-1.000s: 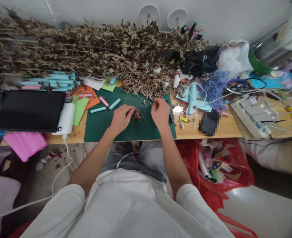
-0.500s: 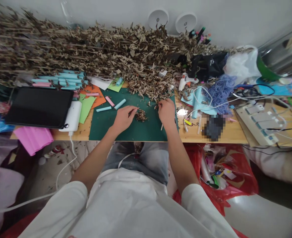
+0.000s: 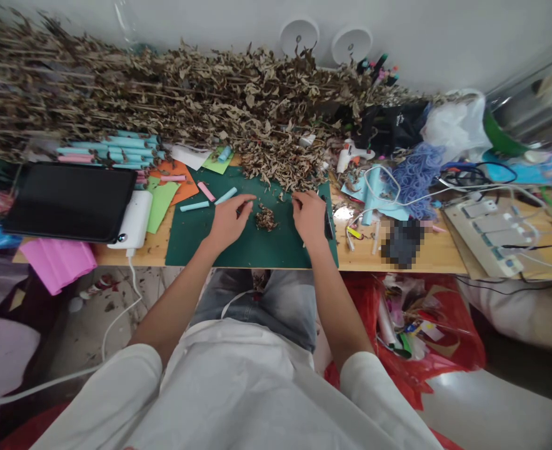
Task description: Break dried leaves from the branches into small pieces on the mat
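A small heap of crumbled dried leaves (image 3: pixel 267 219) lies on a dark green cutting mat (image 3: pixel 276 250) between my two hands. My left hand (image 3: pixel 231 220) is just left of the heap, thumb and fingers apart, with nothing seen in it. My right hand (image 3: pixel 309 217) is to the right of the heap, its fingers loosely bent and apart, and no held thing shows. Behind the heap spreads a larger pile of dry leaves (image 3: pixel 282 165). Blue paper rolls (image 3: pixel 194 206) and a pink roll (image 3: pixel 206 191) lie on the mat's left side.
Dried leafy stalks (image 3: pixel 163 94) line the wall. On the left are a black tablet (image 3: pixel 69 201), a white power bank (image 3: pixel 135 219) and stacked blue rolls (image 3: pixel 130 150). On the right are a glue gun (image 3: pixel 351 153), blue yarn (image 3: pixel 416 175), cables and a power strip (image 3: pixel 484 234).
My left hand has drawn slightly left from the small heap and its fingers have spread. My right hand has shifted slightly left and its fingers have loosened. The view has moved slightly.
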Demonstrator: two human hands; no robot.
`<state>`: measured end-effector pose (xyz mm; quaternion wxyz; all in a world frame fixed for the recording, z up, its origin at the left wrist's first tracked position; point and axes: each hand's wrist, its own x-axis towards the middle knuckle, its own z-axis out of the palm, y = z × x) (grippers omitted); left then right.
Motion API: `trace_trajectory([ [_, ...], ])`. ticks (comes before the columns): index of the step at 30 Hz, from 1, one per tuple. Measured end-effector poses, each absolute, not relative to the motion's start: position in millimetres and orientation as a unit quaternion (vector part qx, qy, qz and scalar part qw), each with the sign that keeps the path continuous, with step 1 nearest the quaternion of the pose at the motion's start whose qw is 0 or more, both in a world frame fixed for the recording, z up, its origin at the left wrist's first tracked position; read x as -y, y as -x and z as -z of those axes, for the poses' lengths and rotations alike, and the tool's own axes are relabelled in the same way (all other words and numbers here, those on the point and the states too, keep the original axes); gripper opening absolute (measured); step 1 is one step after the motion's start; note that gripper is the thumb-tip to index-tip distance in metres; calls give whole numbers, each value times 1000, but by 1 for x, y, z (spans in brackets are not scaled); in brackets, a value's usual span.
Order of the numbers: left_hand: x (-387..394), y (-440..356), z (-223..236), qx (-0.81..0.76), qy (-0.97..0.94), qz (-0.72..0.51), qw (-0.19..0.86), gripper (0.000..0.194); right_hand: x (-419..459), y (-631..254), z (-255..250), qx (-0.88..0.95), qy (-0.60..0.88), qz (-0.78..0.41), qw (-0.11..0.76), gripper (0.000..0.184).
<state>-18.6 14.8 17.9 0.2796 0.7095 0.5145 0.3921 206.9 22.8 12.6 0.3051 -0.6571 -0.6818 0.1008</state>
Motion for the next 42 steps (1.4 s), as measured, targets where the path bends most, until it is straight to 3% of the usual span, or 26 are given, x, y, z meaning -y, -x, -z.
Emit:
trace_trajectory([
  [5,-17,18,-18,-511,-706,-401,284,35,-34,-196,-18,679,635,-102,354,28],
  [15,-26,24,-18,-516,-702,-397,288,37,-35,-183,-11,706,658,-112,237,33],
  [24,-59,4,-34,-489,-697,-394,347,29,-42,-186,-21,640,625,-173,413,25],
  [27,-74,-6,-35,-436,-660,-401,462,47,-46,-181,-27,651,587,-205,435,25],
  [30,-86,-13,-32,-409,-614,-411,535,44,-51,-176,-30,663,551,-237,448,23],
  [42,-49,-21,-21,-438,-466,-496,587,35,-24,-168,-28,596,528,-312,517,14],
])
